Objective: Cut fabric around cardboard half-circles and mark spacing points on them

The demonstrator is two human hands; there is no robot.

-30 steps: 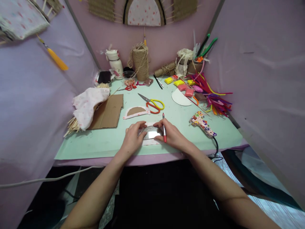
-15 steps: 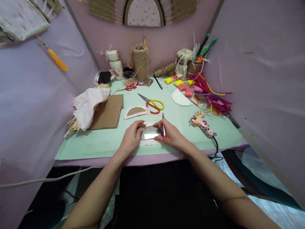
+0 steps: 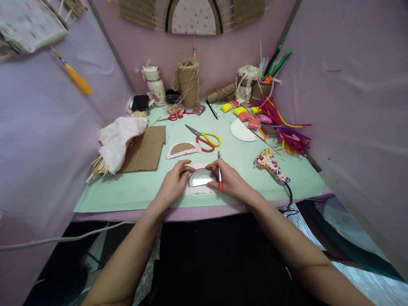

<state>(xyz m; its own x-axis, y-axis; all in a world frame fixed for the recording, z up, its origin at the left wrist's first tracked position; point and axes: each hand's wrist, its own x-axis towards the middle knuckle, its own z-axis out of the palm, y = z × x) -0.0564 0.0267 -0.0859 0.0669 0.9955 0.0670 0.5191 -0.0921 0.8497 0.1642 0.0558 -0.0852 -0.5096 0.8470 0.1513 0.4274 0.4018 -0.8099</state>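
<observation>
A clear half-round protractor (image 3: 201, 180) lies on a small piece of white patterned cloth (image 3: 199, 191) near the table's front edge. My right hand (image 3: 232, 180) grips the protractor's right end between thumb and fingertips, and a red-and-silver pen (image 3: 219, 174) is tucked upright among the same fingers. At the protractor's left end rests my left hand (image 3: 175, 180), fingers bent and apart over the cloth's edge; whether its thumb touches the protractor I cannot tell. Just beyond lies a cardboard half-circle (image 3: 181, 148) edged with dotted cloth. Scissors (image 3: 205, 138) with red and yellow handles lie behind it.
To the left are a cardboard sheet (image 3: 148, 151), bundled sticks (image 3: 98, 169) and draped cloth (image 3: 116, 140). A patterned glue gun (image 3: 272, 165) lies at right, its cord running off the front edge. Twine (image 3: 188, 85), a bottle (image 3: 155, 87) and pipe cleaners (image 3: 290, 136) stand or lie farther back.
My left hand has shifted slightly left, uncovering more of the cloth's left side. My right hand, the pen and the protractor stay nearly in place.
</observation>
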